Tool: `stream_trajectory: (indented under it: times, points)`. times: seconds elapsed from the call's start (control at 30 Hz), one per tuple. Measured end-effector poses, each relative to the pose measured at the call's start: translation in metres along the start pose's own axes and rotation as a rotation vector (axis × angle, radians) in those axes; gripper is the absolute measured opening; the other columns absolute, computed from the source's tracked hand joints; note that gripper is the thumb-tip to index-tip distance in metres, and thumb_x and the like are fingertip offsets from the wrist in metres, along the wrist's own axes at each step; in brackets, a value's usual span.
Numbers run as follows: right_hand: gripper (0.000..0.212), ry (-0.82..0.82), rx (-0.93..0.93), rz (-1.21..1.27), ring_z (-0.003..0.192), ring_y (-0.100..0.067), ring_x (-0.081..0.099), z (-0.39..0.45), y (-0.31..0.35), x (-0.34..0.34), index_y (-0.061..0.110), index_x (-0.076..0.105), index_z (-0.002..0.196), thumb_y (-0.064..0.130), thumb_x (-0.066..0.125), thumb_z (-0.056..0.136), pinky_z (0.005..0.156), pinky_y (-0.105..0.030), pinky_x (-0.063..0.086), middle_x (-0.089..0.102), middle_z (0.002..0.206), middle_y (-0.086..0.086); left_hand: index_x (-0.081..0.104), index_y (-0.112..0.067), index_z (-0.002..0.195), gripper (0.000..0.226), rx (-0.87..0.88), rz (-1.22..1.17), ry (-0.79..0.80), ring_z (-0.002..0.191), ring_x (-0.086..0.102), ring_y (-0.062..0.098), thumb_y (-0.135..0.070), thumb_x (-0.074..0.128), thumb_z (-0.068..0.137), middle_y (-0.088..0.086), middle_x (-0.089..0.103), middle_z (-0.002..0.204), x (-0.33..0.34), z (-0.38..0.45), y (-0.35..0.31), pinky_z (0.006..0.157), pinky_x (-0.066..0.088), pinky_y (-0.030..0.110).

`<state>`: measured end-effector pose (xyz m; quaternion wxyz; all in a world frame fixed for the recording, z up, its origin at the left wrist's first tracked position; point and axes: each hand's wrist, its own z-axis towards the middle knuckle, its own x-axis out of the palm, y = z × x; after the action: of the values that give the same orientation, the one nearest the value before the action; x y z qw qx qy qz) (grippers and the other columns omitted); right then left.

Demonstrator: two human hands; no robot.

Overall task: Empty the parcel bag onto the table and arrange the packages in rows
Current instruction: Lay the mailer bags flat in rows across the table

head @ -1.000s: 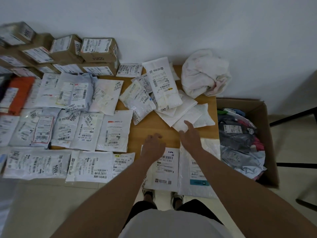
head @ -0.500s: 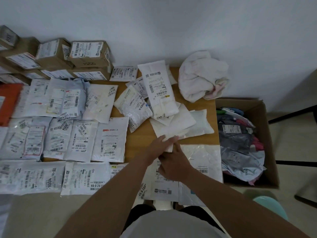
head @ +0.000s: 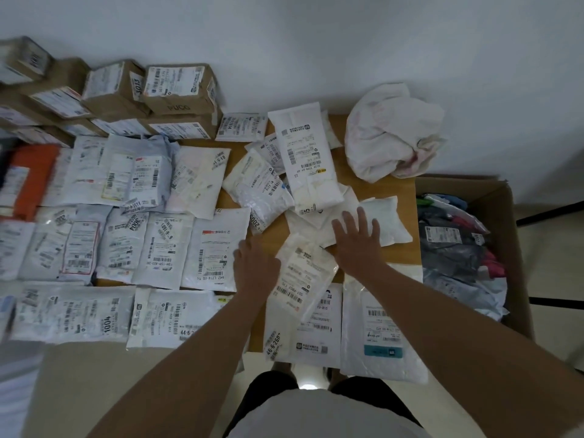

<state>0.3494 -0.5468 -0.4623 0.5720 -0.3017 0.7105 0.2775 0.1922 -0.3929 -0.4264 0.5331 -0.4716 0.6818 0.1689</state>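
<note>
Most of the task appears to be done: the parcel bag [head: 392, 134], a crumpled white sack, is seen slumped and seemingly emptied at the far right corner of the table [head: 354, 172], against the wall. To the left of the bag, brown cardboard boxes [head: 177, 90] are stacked along the wall, and in front of them flat packages are laid out in three rough rows reaching to the near edge. What is judged to be left is the loose heap of white packages [head: 303, 172] just beside the bag on its near-left side, where a long labelled mailer is piled over several smaller pouches that overlap at odd angles. A slanted package [head: 300, 270] is seen nearer than the heap, lying partly over the front row and not yet squared up. The left hand [head: 256, 270] is held palm down at the left edge of that slanted package, its fingers curled loosely downward; whether anything is pinched by them cannot be told. The right hand [head: 357, 241] is stretched forward toward the bag, fingers spread and straight, laid flat on a plain white pouch [head: 388, 222] at the heap's near edge, with nothing clasped. A cardboard carton [head: 493, 197] filled with dark and coloured parcels is seen on the floor, below the bag past the table's right edge.
</note>
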Motion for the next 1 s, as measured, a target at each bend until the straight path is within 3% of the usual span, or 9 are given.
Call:
stream_trajectory:
  times: [0.07, 0.17, 0.27, 0.37, 0.47, 0.57, 0.73, 0.83, 1.0]
  points:
    - [0.052, 0.053, -0.019, -0.006, 0.121, -0.042, 0.055, 0.008, 0.003, 0.000, 0.010, 0.067, 0.105, 0.045, 0.073, 0.067, 0.097, -0.064, 0.040, 0.062, 0.120, -0.017, 0.049, -0.011, 0.129, 0.048, 0.261, 0.035, -0.077, 0.112, 0.048, 0.029, -0.025, 0.062, 0.084, 0.011, 0.049, 0.125, 0.000, -0.009, -0.006, 0.093, 0.041, 0.036]
    - [0.022, -0.134, -0.047, -0.014, 0.101, -0.035, 0.063, 0.016, 0.007, -0.007, 0.011, 0.067, 0.086, 0.028, 0.069, 0.071, 0.094, -0.060, 0.043, 0.066, 0.097, -0.012, 0.042, -0.026, 0.140, 0.059, 0.494, 0.124, 0.177, 0.133, 0.035, 0.029, -0.044, 0.060, 0.087, 0.004, 0.036, 0.147, 0.011, -0.018, -0.010, 0.106, 0.037, 0.041]
    - [0.017, -0.380, -0.114, 0.047, 0.108, -0.032, 0.061, 0.018, 0.011, -0.017, 0.014, 0.066, 0.091, 0.010, 0.053, 0.079, 0.103, -0.058, 0.033, 0.067, 0.097, -0.006, 0.016, -0.031, 0.153, 0.081, 0.386, 0.243, 0.360, 0.144, 0.015, 0.033, -0.054, 0.059, 0.087, 0.004, 0.009, 0.160, 0.021, -0.020, -0.009, 0.116, 0.023, 0.046]
    - [0.019, -0.593, -0.102, 0.103, 0.119, -0.027, 0.056, 0.017, 0.009, -0.045, 0.017, 0.062, 0.097, 0.010, 0.050, 0.085, 0.107, -0.055, 0.025, 0.067, 0.102, 0.001, 0.006, -0.025, 0.155, 0.087, 0.289, 0.268, 0.339, 0.146, 0.008, 0.036, -0.053, 0.055, 0.089, 0.010, -0.002, 0.162, 0.026, -0.019, -0.008, 0.117, 0.018, 0.046]
    - [0.014, -0.722, -0.024, 0.259, 0.106, -0.023, 0.060, 0.010, 0.005, -0.075, 0.017, 0.059, 0.103, 0.017, 0.047, 0.096, 0.105, -0.049, 0.025, 0.066, 0.097, 0.001, 0.007, -0.022, 0.155, 0.077, 0.233, 0.325, 0.312, 0.147, 0.006, 0.034, -0.049, 0.047, 0.094, 0.012, -0.003, 0.161, 0.027, -0.014, -0.011, 0.117, 0.016, 0.045]
    - [0.021, -0.586, 0.218, 0.648, 0.080, -0.023, 0.060, -0.003, 0.001, -0.090, 0.010, 0.055, 0.113, 0.019, 0.038, 0.103, 0.082, -0.036, 0.038, 0.065, 0.089, -0.004, 0.008, -0.022, 0.155, 0.072, 0.220, 0.331, 0.255, 0.145, 0.013, 0.035, -0.044, 0.044, 0.096, 0.013, 0.003, 0.161, 0.029, -0.009, -0.016, 0.116, 0.019, 0.046]
    - [0.013, 0.033, 0.808, 1.326, 0.078, -0.016, 0.061, -0.026, -0.008, -0.075, 0.013, 0.053, 0.110, 0.018, 0.046, 0.100, 0.063, -0.032, 0.051, 0.063, 0.102, -0.007, 0.011, -0.027, 0.155, 0.067, 0.120, 0.228, 0.259, 0.142, 0.020, 0.036, -0.041, 0.042, 0.097, 0.012, 0.011, 0.158, 0.028, 0.002, -0.025, 0.112, 0.024, 0.047]
    - [0.024, 0.254, 0.698, 1.086, 0.089, -0.022, 0.062, -0.041, -0.010, -0.046, 0.010, 0.058, 0.109, 0.030, 0.053, 0.098, 0.072, -0.032, 0.048, 0.063, 0.100, -0.005, 0.026, -0.025, 0.151, 0.056, 0.026, 0.036, 0.218, 0.138, 0.024, 0.033, -0.034, 0.042, 0.098, 0.011, 0.024, 0.154, 0.020, 0.004, -0.029, 0.111, 0.025, 0.046]
    - [0.049, -0.091, 0.588, 0.475, 0.121, -0.038, 0.045, -0.038, -0.026, -0.024, 0.011, 0.056, 0.127, 0.036, 0.057, 0.085, 0.101, -0.047, 0.035, 0.051, 0.131, -0.018, 0.049, -0.010, 0.137, 0.041, 0.097, -0.261, 0.029, 0.129, 0.039, 0.029, -0.021, 0.049, 0.098, 0.017, 0.044, 0.140, 0.019, -0.003, -0.034, 0.108, 0.033, 0.039]
